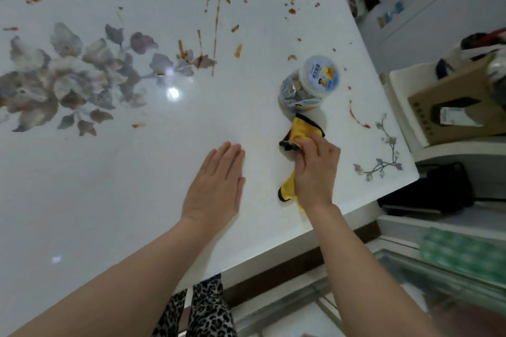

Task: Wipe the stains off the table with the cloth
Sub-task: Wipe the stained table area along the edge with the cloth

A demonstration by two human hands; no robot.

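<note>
Scene: a person leans over a glossy white table (109, 200), with orange-red stains (216, 35) scattered over its far half.
Right hand: the right hand (315, 169) has its fingers curled over a bunched yellow cloth (304, 126) and presses it to the tabletop near the right edge.
Left hand: the left hand (216, 186) lies palm down, fingers straight and close together, holding nothing. Whether it rests on the surface or hangs just above cannot be told.
Cloth: dark-edged, it shows beyond the fingertips and again beside the wrist. Its far corner lies at the foot of a plastic jar (309, 87), touching or nearly so.
Stains: they are thickest in the far middle, where long thin streaks run. One curved streak (356, 116) lies right of the jar, and one small spot (138, 125) lies below the flower print (68, 76).
Step in hand: probably settling the grip before the wiping proper, as nearly every mark looks untouched.
Doing it well: spread the cloth flatter under the palm so that more of it meets the table. Take the nearby curved streak first, then work outward in overlapping strokes, turning to a clean face as it soils.
Pressure: the thin streaks look dried and may need firm, repeated passes, with the left hand as a brace.
Risk: a sweep could knock the jar, so shift it or wipe round it.
</note>
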